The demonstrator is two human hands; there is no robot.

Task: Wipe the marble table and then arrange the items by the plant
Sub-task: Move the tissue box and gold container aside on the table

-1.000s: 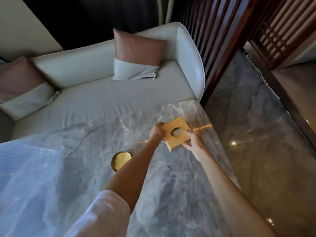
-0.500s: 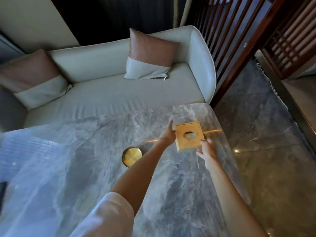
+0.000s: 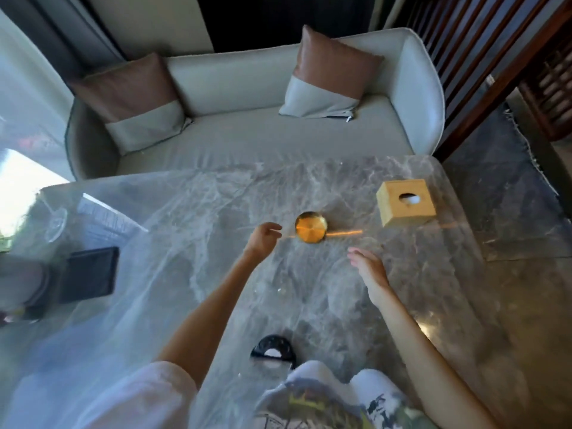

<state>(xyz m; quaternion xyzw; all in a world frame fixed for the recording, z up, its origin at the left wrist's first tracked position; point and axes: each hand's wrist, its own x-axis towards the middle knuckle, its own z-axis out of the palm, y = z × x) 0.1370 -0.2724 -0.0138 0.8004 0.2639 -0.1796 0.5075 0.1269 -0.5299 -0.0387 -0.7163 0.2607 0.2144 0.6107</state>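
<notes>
A wooden tissue box [image 3: 406, 206] with a round hole on top stands near the far right corner of the grey marble table [image 3: 309, 289]. A round gold dish [image 3: 310, 231] sits on the table left of the box. My left hand [image 3: 263, 238] hovers just left of the dish, fingers loosely curled, holding nothing. My right hand [image 3: 366, 267] is over the table nearer to me, below and between dish and box, fingers apart and empty. Neither hand touches the box.
A dark tablet-like slab [image 3: 88, 275] lies at the table's left side beside a blurred pot [image 3: 21, 283]. A black round object [image 3: 272, 351] sits at the near edge. A cream sofa [image 3: 263, 134] with two cushions lies beyond the table; wooden slats [image 3: 483, 57] stand at right.
Both hands let go of the wooden tissue box, which now stands on the table, and drew back toward me. My left hand has moved to beside the gold dish. The view shifted left.
</notes>
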